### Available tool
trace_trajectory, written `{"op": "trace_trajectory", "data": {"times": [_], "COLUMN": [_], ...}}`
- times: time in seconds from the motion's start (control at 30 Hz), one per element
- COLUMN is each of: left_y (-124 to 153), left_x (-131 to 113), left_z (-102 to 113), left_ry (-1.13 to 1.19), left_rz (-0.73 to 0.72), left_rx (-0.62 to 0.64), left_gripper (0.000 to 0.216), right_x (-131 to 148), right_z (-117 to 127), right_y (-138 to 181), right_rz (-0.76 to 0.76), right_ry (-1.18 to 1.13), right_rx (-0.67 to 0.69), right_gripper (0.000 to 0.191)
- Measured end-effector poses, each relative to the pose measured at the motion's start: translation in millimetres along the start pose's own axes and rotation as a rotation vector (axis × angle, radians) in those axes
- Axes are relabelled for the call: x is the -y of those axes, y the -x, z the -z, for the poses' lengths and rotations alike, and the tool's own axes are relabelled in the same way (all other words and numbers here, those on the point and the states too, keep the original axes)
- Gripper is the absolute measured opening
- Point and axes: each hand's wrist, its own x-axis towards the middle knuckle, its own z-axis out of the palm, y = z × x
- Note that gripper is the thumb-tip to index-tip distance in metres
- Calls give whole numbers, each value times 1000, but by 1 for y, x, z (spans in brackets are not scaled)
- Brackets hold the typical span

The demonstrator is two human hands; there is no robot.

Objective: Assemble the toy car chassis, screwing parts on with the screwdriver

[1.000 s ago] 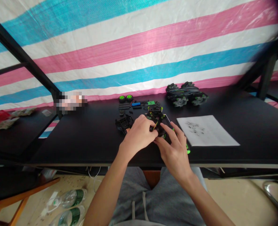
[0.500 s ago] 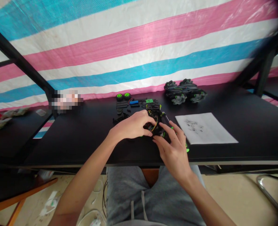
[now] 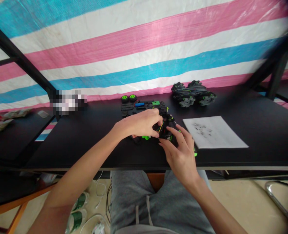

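Note:
A black toy car chassis (image 3: pixel 167 123) with green bits lies on the table before me, partly hidden by both hands. Thin yellow and green wires (image 3: pixel 161 127) rise from its middle. My left hand (image 3: pixel 146 123) reaches over its left side, thumb and fingers curled in at the wires. From the near right, my right hand (image 3: pixel 181 151) grips the chassis, its thumb on the near edge and fingers along the right side. Bright green parts (image 3: pixel 146 137) show under the left wrist. The left fingertips' exact hold is hard to make out.
Behind my hands lie two green-hubbed wheels (image 3: pixel 128 98), a blue battery-like cylinder (image 3: pixel 139 104) and a green board (image 3: pixel 156 103). A black car with big wheels (image 3: pixel 194 93) stands at the back right. A printed white sheet (image 3: pixel 215 132) lies right of my hands on the black table (image 3: pixel 85 143).
My left hand has shifted slightly up and its forearm has swung left, uncovering green parts beneath the wrist. The right hand keeps its hold on the chassis. The view has moved a little.

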Motion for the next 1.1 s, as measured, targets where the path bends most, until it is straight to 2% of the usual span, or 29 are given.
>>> {"op": "trace_trajectory", "data": {"times": [0.3, 0.63, 0.83, 1.1], "left_y": [-2, -8, -10, -12], "left_x": [-8, -13, -8, -18], "left_z": [5, 8, 8, 8], "left_ry": [-31, -166, -144, -235], "left_rz": [6, -17, -13, -50], "left_rx": [130, 113, 135, 123], "left_gripper": [24, 16, 22, 10], "right_x": [0, 2, 2, 2], "right_z": [-2, 0, 0, 1], "right_y": [1, -4, -5, -5], "right_rz": [8, 63, 72, 106], "right_ry": [11, 89, 96, 104], "right_rx": [-24, -35, -31, -36], "right_gripper": [18, 15, 16, 18]}}
